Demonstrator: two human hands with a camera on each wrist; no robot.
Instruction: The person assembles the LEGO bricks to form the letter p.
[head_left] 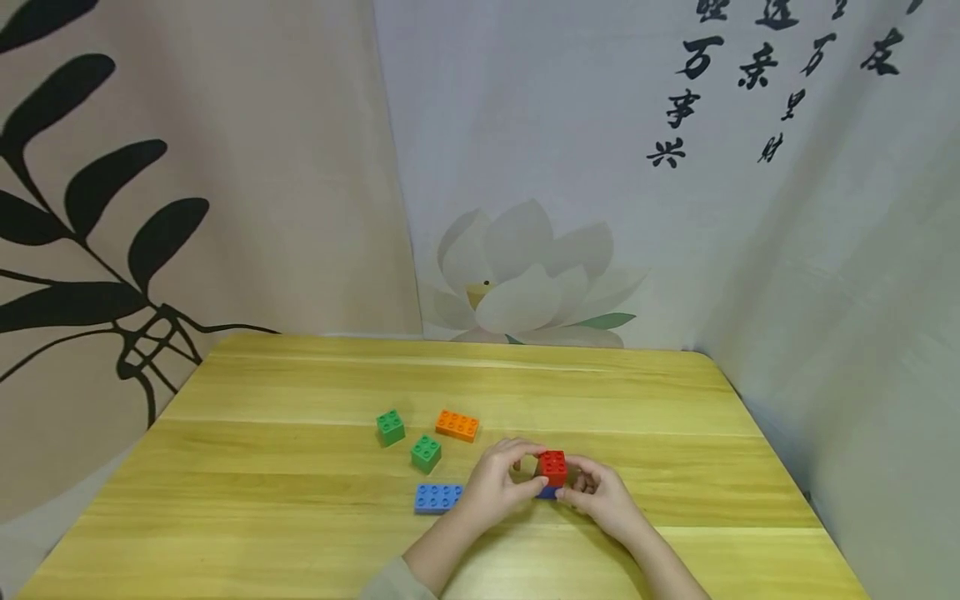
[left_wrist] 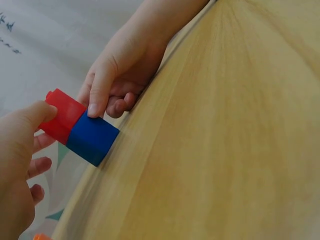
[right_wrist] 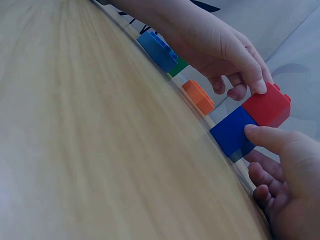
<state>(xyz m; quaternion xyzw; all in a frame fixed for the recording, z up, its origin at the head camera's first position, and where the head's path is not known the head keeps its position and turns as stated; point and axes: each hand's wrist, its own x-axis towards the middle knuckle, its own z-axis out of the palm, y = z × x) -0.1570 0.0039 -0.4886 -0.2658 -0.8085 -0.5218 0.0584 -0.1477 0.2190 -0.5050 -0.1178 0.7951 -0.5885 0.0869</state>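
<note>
A red building block (head_left: 552, 468) sits directly on top of a dark blue building block (head_left: 547, 492), their sides lined up in both wrist views. My left hand (head_left: 504, 483) pinches the red block (left_wrist: 62, 117) between thumb and fingers from the left. From the other side my right hand (head_left: 606, 498) holds the dark blue block (right_wrist: 234, 132), its thumb flat on the front face near the seam. The fingers behind the blocks are partly hidden. In the head view, the left hand lies close to the right end of a lighter blue block (head_left: 438, 498).
Left of the hands, two green blocks (head_left: 390, 427) and an orange block (head_left: 457, 425) lie apart on the wooden table (head_left: 262, 500). A curtain with a printed flower (head_left: 532, 275) hangs behind the table's far edge.
</note>
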